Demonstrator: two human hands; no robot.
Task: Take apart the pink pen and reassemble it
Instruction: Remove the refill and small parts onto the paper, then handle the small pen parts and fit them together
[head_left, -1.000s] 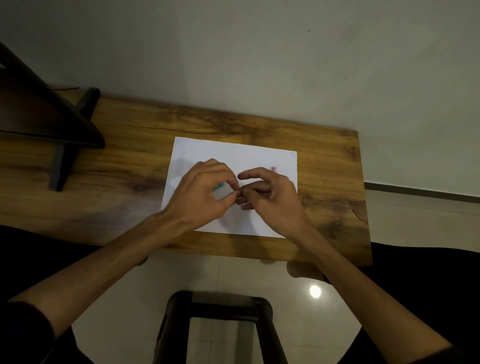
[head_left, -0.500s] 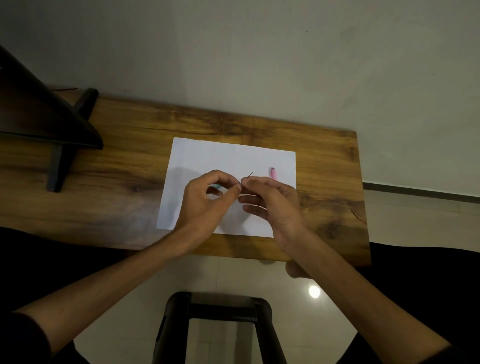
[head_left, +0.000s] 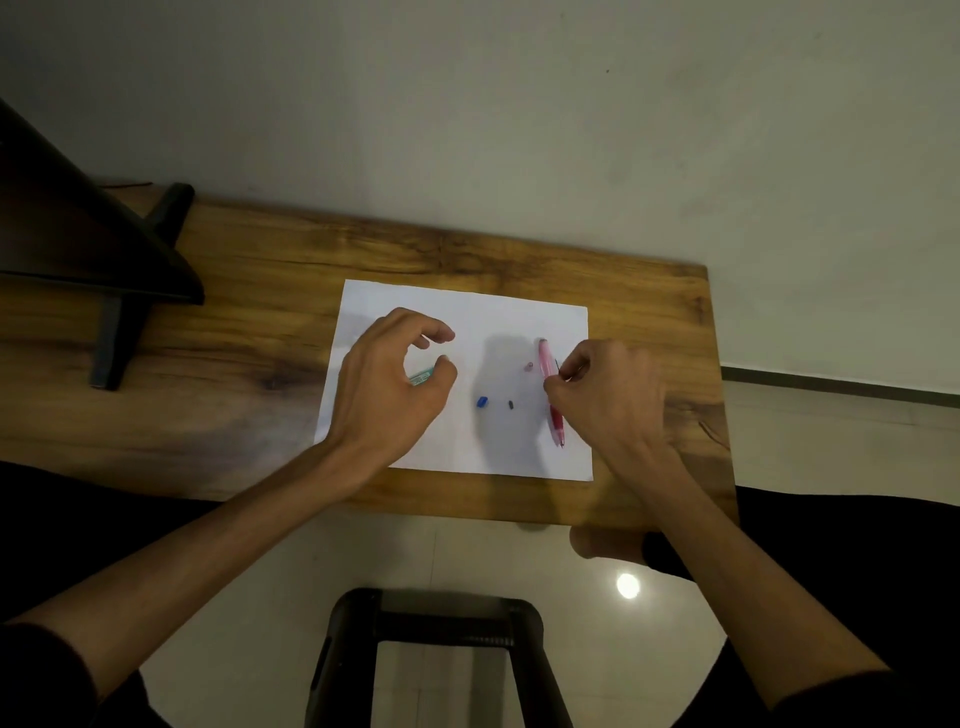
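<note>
The pink pen (head_left: 546, 371) lies on the right side of the white paper (head_left: 467, 322), tip toward me. My right hand (head_left: 610, 397) is beside it, fingertips pinched on a thin dark rod (head_left: 557, 365) that sticks up next to the pen barrel. A tiny pink piece (head_left: 529, 367), a small blue piece (head_left: 482, 401) and a small black piece (head_left: 511, 404) lie loose on the paper between my hands. My left hand (head_left: 389, 387) hovers over the paper's left half, fingers curled and apart, holding nothing. A teal piece (head_left: 422, 376) shows under it.
The paper rests on a wooden table (head_left: 260, 332) against a pale wall. A dark stand (head_left: 111, 291) occupies the table's left end. A black stool frame (head_left: 441, 654) stands on the tiled floor below the near table edge.
My hands were pinched together over the middle of the paper. They have separated: the right moved right to the pink pen with the thin rod, and the left opened and drew left.
</note>
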